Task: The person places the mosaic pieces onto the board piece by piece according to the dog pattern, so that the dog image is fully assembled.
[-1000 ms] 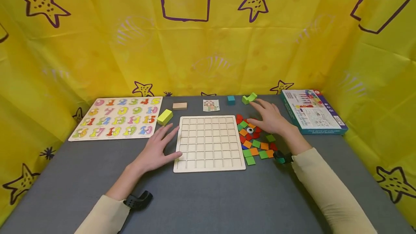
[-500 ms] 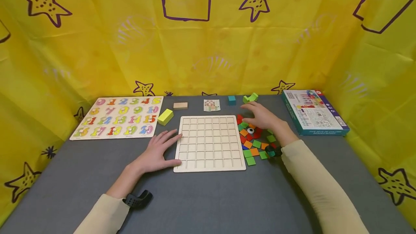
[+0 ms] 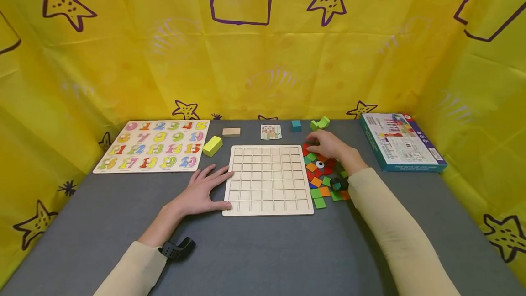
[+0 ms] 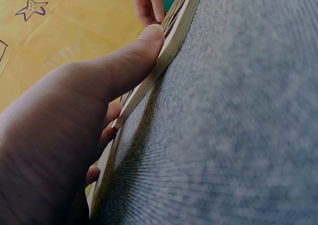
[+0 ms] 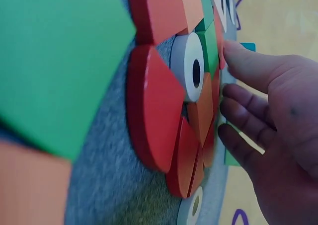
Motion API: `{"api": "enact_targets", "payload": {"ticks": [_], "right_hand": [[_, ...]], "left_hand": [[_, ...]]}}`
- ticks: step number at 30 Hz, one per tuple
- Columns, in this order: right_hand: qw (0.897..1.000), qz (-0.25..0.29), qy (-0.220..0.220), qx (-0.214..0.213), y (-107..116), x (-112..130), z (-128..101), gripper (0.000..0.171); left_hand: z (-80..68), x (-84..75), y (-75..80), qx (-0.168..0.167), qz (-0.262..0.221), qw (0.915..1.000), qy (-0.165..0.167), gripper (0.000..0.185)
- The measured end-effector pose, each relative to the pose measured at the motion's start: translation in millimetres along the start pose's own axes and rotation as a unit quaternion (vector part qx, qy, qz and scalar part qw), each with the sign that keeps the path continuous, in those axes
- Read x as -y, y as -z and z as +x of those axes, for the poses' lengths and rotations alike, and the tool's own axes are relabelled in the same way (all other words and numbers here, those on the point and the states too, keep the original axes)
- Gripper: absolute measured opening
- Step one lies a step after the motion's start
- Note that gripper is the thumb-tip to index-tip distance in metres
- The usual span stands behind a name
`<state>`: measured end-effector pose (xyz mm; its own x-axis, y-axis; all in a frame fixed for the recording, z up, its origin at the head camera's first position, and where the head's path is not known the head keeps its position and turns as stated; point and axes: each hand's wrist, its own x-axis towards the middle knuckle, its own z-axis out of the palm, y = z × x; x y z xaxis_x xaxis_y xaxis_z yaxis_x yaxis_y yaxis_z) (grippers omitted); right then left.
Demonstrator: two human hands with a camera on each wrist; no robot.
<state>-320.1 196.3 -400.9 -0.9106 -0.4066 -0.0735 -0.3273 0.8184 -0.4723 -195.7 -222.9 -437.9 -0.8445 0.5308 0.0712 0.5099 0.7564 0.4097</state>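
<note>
Left hand [image 3: 201,193] lies with fingers spread flat against the grid board's [image 3: 268,179] near left corner, thumb on its edge, likely to steady it. Right hand [image 3: 328,146], fingers loosely curled, touches the pile of coloured tiles [image 3: 322,179] just right of the board, apparently choosing one; no pinch shows

- Left hand [image 3: 201,193]: palm down, fingers spread and straight, forearm angled inward.
- Right hand [image 3: 328,146]: reached forward, fingers [image 5: 248,66] loosely extended downward, sleeve to wrist.
</note>
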Motion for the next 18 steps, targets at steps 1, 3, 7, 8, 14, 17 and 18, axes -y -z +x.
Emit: {"api": "enact_targets", "payload": {"ticks": [1,3,7,8,14,17,18], "right_hand": [[1.0,-0.002,-0.004,0.0,-0.2,0.2,1.3,0.036],[1.0,-0.002,-0.003,-0.001,-1.8,0.4,4.5,0.034],[1.0,0.013,0.0,-0.006,-5.7,-0.1,8.4,0.029],[1.0,0.016,0.002,-0.007,-6.6,-0.4,9.4,0.028],[1.0,0.029,-0.002,-0.005,-7.7,1.4,10.4,0.02],[0.999,0.042,0.0,-0.001,-7.7,3.4,9.9,0.016],[0.999,0.047,0.0,0.0,-7.5,4.1,9.7,0.015]], "left_hand": [[-0.2,-0.1,0.3,0.0,-0.001,1.0,-0.001,0.094],[-0.8,0.1,0.5,0.0,-0.001,1.0,0.0,0.094],[-0.7,-0.7,0.5,0.001,-0.003,1.0,0.0,0.095],[-0.6,-0.9,0.5,0.002,-0.002,1.0,0.001,0.095],[0.8,-3.0,0.8,0.005,0.002,1.0,0.006,0.095],[0.9,-4.6,1.1,0.006,0.002,0.9999,0.009,0.095],[0.8,-5.0,1.2,0.007,0.003,0.9999,0.009,0.095]]}}
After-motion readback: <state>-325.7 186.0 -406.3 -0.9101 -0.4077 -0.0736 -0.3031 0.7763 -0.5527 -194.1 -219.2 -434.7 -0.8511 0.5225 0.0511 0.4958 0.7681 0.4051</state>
